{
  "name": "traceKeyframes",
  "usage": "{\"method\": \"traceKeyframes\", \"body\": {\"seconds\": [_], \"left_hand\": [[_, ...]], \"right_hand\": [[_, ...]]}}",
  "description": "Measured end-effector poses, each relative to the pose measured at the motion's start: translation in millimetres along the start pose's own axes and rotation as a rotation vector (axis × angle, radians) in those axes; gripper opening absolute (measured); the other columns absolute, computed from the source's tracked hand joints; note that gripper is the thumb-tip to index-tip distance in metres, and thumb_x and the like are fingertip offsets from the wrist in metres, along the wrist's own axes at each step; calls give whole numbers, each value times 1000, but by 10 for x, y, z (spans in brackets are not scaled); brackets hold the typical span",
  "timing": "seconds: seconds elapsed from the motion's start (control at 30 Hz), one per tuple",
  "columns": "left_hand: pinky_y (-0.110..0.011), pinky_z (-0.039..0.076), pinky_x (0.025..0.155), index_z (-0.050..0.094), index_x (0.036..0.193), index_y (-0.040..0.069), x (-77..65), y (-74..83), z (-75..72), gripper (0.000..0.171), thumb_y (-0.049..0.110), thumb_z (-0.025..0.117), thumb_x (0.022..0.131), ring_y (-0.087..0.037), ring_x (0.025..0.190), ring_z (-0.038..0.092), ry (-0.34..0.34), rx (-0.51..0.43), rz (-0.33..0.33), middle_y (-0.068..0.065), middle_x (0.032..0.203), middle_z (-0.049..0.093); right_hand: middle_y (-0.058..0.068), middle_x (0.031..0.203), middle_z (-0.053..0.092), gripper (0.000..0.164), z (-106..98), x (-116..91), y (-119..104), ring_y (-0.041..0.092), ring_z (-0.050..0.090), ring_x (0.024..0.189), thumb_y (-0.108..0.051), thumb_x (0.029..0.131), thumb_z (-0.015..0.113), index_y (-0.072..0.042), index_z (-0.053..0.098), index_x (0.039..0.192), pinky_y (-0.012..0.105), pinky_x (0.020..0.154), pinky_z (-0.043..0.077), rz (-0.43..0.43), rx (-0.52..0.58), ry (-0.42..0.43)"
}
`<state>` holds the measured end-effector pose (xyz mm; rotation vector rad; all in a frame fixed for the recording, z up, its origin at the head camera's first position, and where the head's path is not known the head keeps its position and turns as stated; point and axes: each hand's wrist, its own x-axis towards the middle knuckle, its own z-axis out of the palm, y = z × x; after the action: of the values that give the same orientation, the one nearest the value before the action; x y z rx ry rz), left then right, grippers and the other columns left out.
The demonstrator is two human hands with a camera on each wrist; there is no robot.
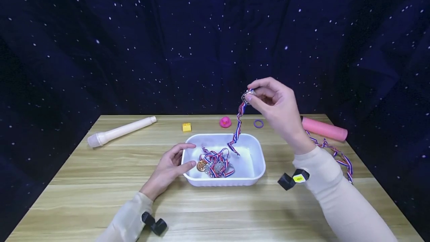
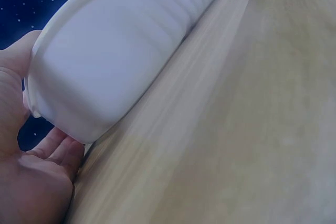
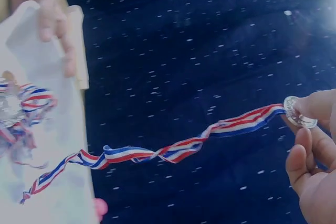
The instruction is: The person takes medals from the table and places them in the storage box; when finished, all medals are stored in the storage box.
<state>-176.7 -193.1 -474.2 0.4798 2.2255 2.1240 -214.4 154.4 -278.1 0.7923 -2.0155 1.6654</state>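
Pinching medal above tub w/ R hand, ribbon dangling; L hand well apart, gripping tub's L end. Step prob. medal transfer, in/out unclear; next likely needs ribbon kept from snagging.

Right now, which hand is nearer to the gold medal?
Left: the left hand holds the tub at its left end, near the gold medal; the right hand is raised, farther right.

Over at the lower left of the frame I see a plain cream left sleeve bearing a blocky black wrist camera; at lower right, a matching right sleeve, its black camera carrying a yellow-and-white label with dark lettering.
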Motion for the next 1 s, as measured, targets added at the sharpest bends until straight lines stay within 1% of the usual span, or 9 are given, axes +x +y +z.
{"method": "traceKeyframes", "body": {"seconds": [0.2, 0.37, 0.43, 0.53, 0.63, 0.73, 0.9, 0.97, 1.0], "left_hand": [[-46, 20, 139, 65, 148, 8, 2, 0, 5, 57, 2, 83, 95, -29, 163, 38, -1, -3, 5, -14, 164, 56], [-44, 23, 138, 64, 149, 8, -1, 7, 7, 57, 3, 83, 95, -29, 162, 40, 0, 1, -2, -13, 163, 56], [-44, 23, 137, 64, 149, 9, -3, 8, 5, 57, 3, 83, 95, -30, 162, 40, 1, 4, -4, -13, 163, 56], [-46, 23, 138, 64, 149, 9, -3, 4, 2, 57, 3, 83, 95, -30, 162, 40, 0, 6, -3, -14, 164, 56], [-46, 22, 138, 64, 149, 9, -3, 6, 0, 57, 3, 84, 96, -30, 163, 39, 0, 6, -2, -14, 164, 56], [-46, 20, 138, 64, 149, 9, -3, 6, 0, 57, 4, 84, 96, -30, 163, 38, -2, 2, -2, -15, 164, 56], [-43, 21, 138, 63, 150, 9, -5, 8, 5, 58, 3, 83, 96, -29, 163, 38, -7, -4, -9, -17, 164, 56], [-42, 21, 138, 63, 150, 9, -6, 11, 7, 58, 3, 83, 96, -29, 164, 38, -7, -4, -11, -16, 164, 56], [-43, 20, 138, 63, 150, 9, -7, 13, 8, 58, 4, 83, 96, -30, 164, 37, -6, -1, -11, -16, 165, 55]], "right_hand": [[13, 98, 82, 17, 97, -180, 246, 16, 66, 76, -5, 103, 80, -6, 77, 119, 20, 62, 52, 112, -57, -74], [9, 99, 83, 16, 136, -317, 393, 18, 73, 88, -6, 103, 80, -8, 78, 119, 21, 76, 57, 178, -88, -104], [9, 98, 83, 17, 143, -363, 436, 20, 72, 88, -5, 103, 80, -6, 77, 119, 21, 77, 57, 204, -87, -116], [9, 96, 83, 17, 157, -423, 493, 20, 71, 85, -5, 102, 80, -5, 77, 119, 22, 73, 55, 246, -92, -147], [9, 96, 83, 16, 175, -486, 554, 18, 70, 83, -5, 102, 80, -5, 77, 118, 24, 69, 55, 283, -114, -199], [9, 96, 83, 15, 190, -551, 620, 18, 72, 83, -3, 102, 79, -5, 78, 117, 26, 69, 59, 311, -141, -252], [12, 99, 84, 15, 203, -648, 722, 28, 78, 87, 2, 100, 79, 0, 78, 115, 29, 69, 64, 335, -150, -349], [12, 98, 84, 15, 203, -678, 751, 34, 78, 87, 3, 100, 79, 1, 78, 114, 33, 69, 66, 339, -154, -387], [12, 97, 84, 14, 200, -692, 764, 33, 78, 85, 3, 100, 79, 0, 78, 113, 32, 68, 65, 340, -161, -406]]}}
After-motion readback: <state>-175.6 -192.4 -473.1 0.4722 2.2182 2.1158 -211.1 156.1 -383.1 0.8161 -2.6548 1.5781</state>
